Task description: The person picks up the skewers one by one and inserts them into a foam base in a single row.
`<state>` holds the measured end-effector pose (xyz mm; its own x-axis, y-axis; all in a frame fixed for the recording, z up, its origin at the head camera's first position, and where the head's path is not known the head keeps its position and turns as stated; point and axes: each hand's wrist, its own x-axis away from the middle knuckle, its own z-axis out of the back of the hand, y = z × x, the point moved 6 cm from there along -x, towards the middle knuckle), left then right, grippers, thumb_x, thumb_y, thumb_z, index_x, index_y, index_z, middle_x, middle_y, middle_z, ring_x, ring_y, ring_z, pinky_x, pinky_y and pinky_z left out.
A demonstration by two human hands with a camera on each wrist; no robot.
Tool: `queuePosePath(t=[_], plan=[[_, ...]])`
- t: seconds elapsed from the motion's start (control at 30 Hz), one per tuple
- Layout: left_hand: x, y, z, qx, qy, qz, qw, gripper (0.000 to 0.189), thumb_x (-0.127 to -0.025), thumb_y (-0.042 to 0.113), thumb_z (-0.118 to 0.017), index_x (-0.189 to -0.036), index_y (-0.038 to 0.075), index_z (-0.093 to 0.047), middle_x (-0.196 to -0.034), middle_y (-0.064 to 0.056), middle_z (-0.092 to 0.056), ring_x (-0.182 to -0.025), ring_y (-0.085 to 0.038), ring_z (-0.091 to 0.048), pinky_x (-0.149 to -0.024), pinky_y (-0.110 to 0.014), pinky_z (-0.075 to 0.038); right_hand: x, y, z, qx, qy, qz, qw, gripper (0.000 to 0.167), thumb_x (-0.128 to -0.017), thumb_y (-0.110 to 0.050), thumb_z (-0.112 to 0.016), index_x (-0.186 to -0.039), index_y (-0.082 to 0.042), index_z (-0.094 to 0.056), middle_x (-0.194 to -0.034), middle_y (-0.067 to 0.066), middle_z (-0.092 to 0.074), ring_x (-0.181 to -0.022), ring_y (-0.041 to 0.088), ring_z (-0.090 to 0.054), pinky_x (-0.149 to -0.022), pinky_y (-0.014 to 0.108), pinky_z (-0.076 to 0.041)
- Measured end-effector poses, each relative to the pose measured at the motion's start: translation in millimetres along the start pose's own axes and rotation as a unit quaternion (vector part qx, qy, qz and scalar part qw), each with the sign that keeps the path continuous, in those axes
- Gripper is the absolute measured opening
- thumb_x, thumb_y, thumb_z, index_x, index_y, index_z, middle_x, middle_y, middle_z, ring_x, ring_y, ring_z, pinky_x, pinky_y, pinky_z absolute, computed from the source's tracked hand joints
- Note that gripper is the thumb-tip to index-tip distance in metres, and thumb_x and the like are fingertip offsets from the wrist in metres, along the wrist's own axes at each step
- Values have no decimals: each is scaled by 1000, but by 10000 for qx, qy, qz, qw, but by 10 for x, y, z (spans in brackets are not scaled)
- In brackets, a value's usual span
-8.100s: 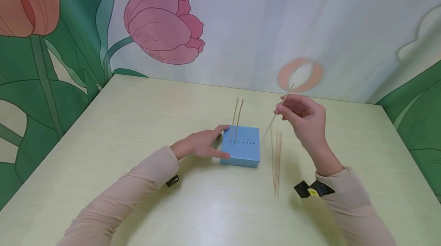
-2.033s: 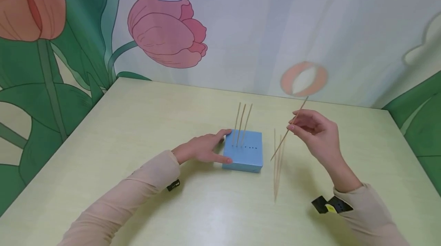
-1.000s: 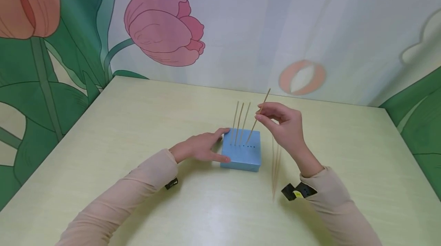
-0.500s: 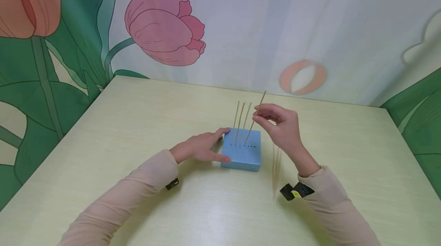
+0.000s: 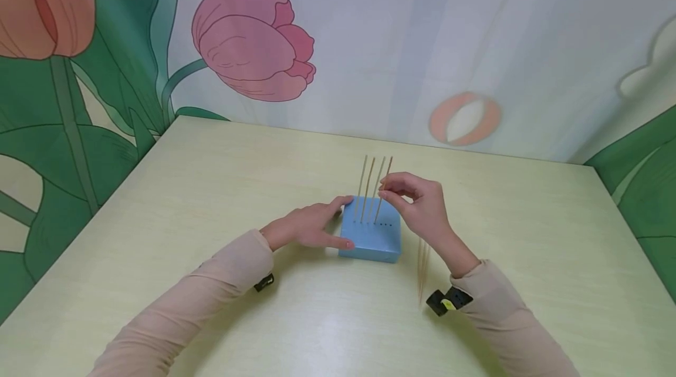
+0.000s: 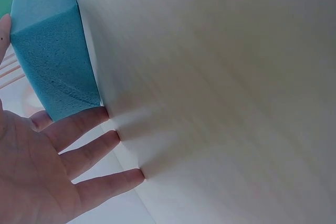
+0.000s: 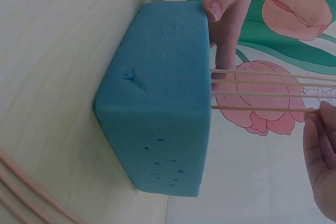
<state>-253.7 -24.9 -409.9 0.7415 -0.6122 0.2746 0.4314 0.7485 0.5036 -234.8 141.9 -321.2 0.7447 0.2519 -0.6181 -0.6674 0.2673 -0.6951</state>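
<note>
A blue foam block [image 5: 372, 241] lies on the table with a row of small holes across its top. My left hand [image 5: 313, 225] holds its left side, thumb at the front edge and index finger at the back; in the left wrist view the other fingertips [image 6: 137, 174] touch the table. Three thin bamboo skewers [image 5: 364, 189] stand in the left holes, leaning slightly. My right hand [image 5: 422, 206] pinches a fourth skewer [image 7: 262, 108] between thumb and fingertips, its lower end in the hole beside them. Three holes to the right hold nothing.
Several loose skewers [image 5: 422, 271] lie on the pale table [image 5: 327, 318] right of the block, partly under the right forearm. A curtain [image 5: 369, 60] printed with flowers hangs behind the table's back edge.
A third skewer has joined the two standing in the block. My right hand has brought another from the right to the fourth hole and lowered it. The left hand keeps its place.
</note>
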Motion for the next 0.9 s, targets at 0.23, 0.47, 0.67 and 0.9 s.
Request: queuePosePath(t=[0.23,0.47,0.67,0.9], plan=[[3,8,1,20,30,-64,10000,92,-77,58,-60,-146,19,-13,-140,-10,-38,-125,-25,-39,-95,-42,-35,49,67,57,196,-78,-343,9992,18,-74,7,-70,-92,6,-65,-79,14,-67,-70,12,-64,-68,19,-49],[-5,-6,-8,-40,-1,-21,10000,94,-77,61,-59,-146,20,-11,-141,-8,-38,-126,-25,-38,-93,-43,-36,175,214,281,551,-140,-811,9951,23,-75,4,-70,-97,5,-65,-82,16,-67,-72,5,-62,-68,15,-48],[-17,-19,-15,-57,2,-32,10000,94,-77,61,-59,-146,20,-10,-141,-8,-37,-126,-24,-38,-94,-42,-36,335,459,469,1019,-645,-1831,9757,37,-78,-7,-71,-113,-1,-61,-96,15,-66,-85,19,-63,-71,19,-48],[-4,-21,-17,-29,-13,29,10000,94,-76,61,-59,-146,20,-11,-142,-8,-37,-126,-24,-38,-93,-43,-37,521,683,599,1426,-1350,-2248,9544,58,-77,-17,-74,-128,-3,-50,-120,18,-55,-105,32,-53,-79,40,-47]])
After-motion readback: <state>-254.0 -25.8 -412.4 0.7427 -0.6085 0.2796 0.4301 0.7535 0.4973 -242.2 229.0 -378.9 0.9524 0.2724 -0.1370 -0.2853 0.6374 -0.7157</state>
